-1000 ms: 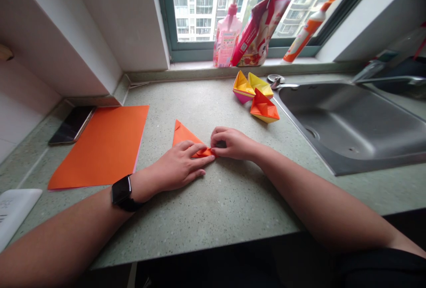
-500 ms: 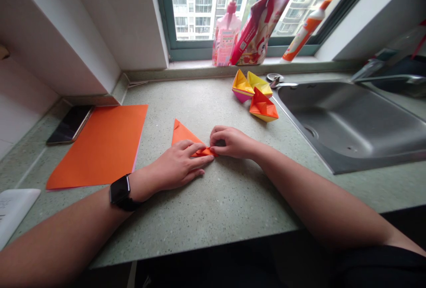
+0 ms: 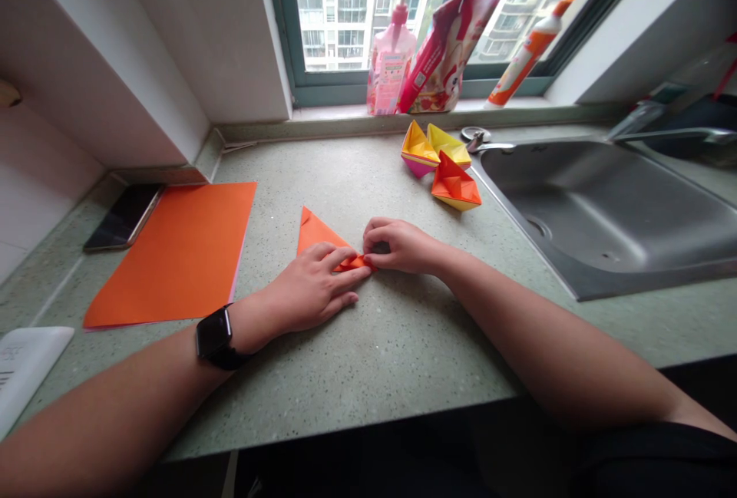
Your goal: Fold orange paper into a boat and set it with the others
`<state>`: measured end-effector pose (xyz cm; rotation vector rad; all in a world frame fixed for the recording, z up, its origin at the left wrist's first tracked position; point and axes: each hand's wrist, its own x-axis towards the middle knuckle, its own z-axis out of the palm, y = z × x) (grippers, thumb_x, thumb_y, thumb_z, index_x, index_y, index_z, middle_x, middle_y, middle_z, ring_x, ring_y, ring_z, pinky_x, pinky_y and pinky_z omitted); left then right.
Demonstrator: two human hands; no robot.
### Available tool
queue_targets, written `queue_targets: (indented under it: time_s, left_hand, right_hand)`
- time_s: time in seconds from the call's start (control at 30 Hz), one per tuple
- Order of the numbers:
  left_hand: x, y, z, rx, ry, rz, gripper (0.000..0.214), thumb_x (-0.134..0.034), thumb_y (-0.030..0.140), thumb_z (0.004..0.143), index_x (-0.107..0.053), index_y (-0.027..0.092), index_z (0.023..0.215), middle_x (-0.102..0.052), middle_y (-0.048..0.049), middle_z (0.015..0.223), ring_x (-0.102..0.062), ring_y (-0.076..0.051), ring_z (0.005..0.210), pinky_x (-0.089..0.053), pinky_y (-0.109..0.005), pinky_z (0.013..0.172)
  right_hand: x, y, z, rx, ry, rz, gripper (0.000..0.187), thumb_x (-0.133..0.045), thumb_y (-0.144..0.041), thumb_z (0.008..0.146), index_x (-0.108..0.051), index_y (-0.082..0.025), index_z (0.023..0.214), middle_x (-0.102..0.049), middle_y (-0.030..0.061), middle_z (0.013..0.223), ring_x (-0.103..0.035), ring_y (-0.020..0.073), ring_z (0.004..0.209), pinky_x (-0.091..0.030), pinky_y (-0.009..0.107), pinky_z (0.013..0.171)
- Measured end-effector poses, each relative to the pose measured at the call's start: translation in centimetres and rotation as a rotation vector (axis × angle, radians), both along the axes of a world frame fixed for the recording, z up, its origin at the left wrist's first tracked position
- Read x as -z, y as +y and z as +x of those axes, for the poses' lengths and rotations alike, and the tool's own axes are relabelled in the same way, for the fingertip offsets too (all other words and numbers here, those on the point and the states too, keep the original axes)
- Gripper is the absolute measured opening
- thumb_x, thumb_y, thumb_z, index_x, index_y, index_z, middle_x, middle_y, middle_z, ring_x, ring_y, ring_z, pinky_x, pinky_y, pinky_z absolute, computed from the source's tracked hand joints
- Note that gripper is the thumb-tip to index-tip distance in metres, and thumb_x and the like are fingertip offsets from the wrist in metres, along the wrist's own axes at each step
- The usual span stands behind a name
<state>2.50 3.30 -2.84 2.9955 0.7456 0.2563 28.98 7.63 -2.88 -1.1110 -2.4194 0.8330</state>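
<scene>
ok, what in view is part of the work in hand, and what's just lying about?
In the work:
pointed, folded orange paper, under the left hand, with the right hand at its corner
probably: flat orange paper sheet, three folded yellow and orange-red paper boats

Apparently lying about:
flat black phone
pink plastic pump bottle
red plastic pouch
orange-and-white plastic bottle
flat white object

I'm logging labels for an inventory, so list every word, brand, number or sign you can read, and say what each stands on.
No text is legible.
Pink pump bottle: label print, too small and blurred.
Red bag: printing and a small square mark, too blurred.
Orange-and-white bottle: markings, too blurred.
White object at the left edge: faint marks, unreadable.
</scene>
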Motion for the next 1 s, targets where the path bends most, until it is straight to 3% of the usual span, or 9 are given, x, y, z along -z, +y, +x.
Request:
queue_targets:
  time_s: [0.4, 0.63, 1.0]
  left_hand:
    - [0.4, -0.7, 1.1, -0.069, 0.027, 0.019, 0.054, -0.05, 0.058, 0.112, -0.062, 0.028, 0.155, -0.06, -0.0156, 0.149, -0.055, -0.035, 0.126, -0.044, -0.056, 0.117]
    - [-0.4, 0.2, -0.9, 0.054, -0.043, -0.086, 0.053, -0.051, 0.048, 0.114, -0.056, 0.02, 0.158, -0.064, -0.0161, 0.151, -0.058, -0.034, 0.134, -0.05, -0.05, 0.114]
    - [-0.4, 0.2, -0.6, 0.052, 0.002, -0.043, 0.053, -0.048, 0.05, 0.115, -0.056, 0.021, 0.159, -0.064, -0.0161, 0.15, -0.06, -0.034, 0.129, -0.049, -0.053, 0.116]
  right_hand:
    - [-0.1, 0.0, -0.1, 0.002, -0.011, 0.002, 0.004, -0.077, -0.018, 0.089, -0.076, -0.02, 0.086, -0.071, 0.0056, 0.1, -0.068, 0.0192, 0.091, -0.053, 0.032, 0.084]
    - [-0.2, 0.0, 0.0, -0.006, -0.008, 0.004, 0.006, -0.077, -0.022, 0.091, -0.076, -0.021, 0.086, -0.072, 0.0057, 0.1, -0.068, 0.0192, 0.09, -0.053, 0.033, 0.084]
    - [-0.3, -0.1, -0.1, 0.003, -0.006, 0.004, 0.006, -0.077, -0.022, 0.09, -0.076, -0.021, 0.085, -0.071, 0.0048, 0.1, -0.067, 0.0187, 0.09, -0.052, 0.032, 0.084]
